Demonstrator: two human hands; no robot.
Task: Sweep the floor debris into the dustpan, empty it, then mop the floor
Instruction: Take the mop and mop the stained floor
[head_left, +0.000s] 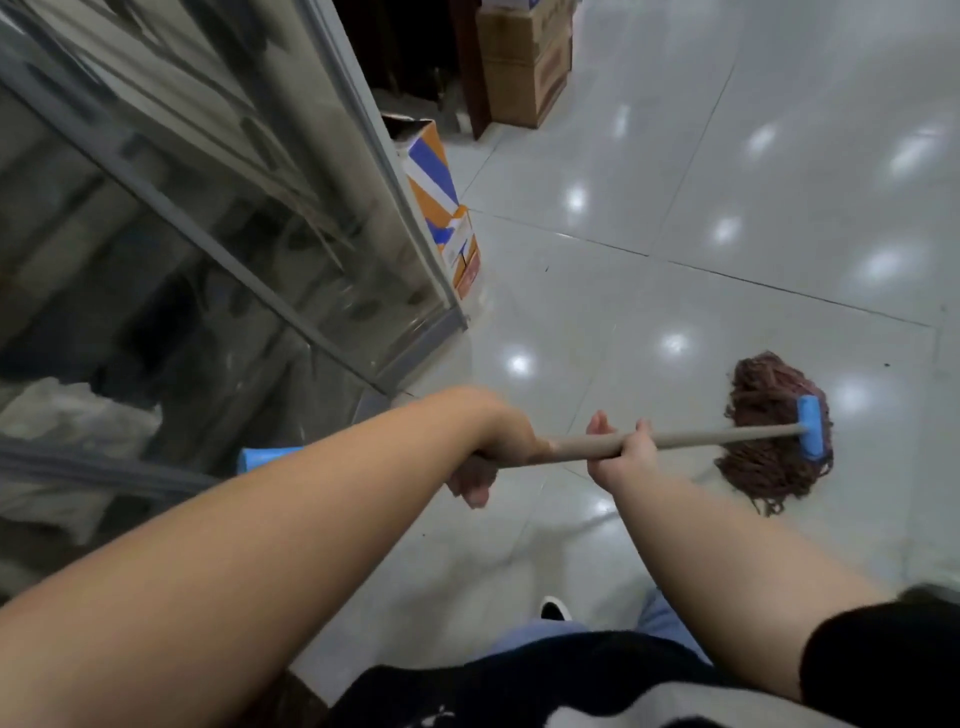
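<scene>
Gripping the mop handle, both hands curl round it: the left hand near its end, the right hand further along. The reddish-brown mop head with its blue clamp lies on the glossy tiled floor. A glass display case stands close at the left, a printed carton beside its far corner, brown cardboard boxes beyond.
</scene>
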